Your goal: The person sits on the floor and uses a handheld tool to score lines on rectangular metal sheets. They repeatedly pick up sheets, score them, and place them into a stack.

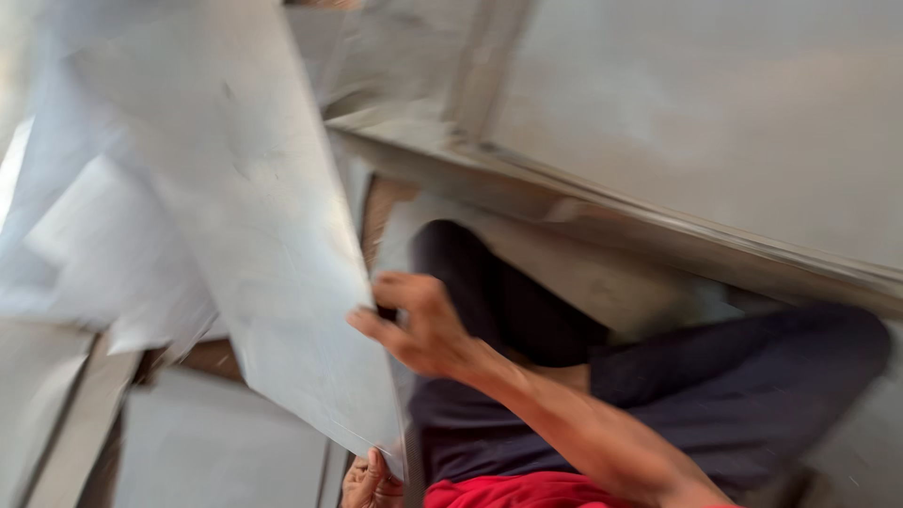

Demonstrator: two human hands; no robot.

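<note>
The picture is blurred by motion. A large grey metal sheet [254,216] stands tilted across the left half of the view. My right hand [423,325] grips its right edge, fingers curled over the rim. At the bottom of the view my left hand [367,482] holds the sheet's lower corner and is only partly in view. My legs in dark trousers [734,386] are folded beneath my right arm, and a strip of red shirt [527,491] shows at the bottom edge.
More grey metal sheets lie around: a big one [715,113] fills the upper right, with a raised rim [602,212] running diagonally. Pale sheets [85,245] are behind the held one at the left. Flat panels [216,442] cover the floor at lower left.
</note>
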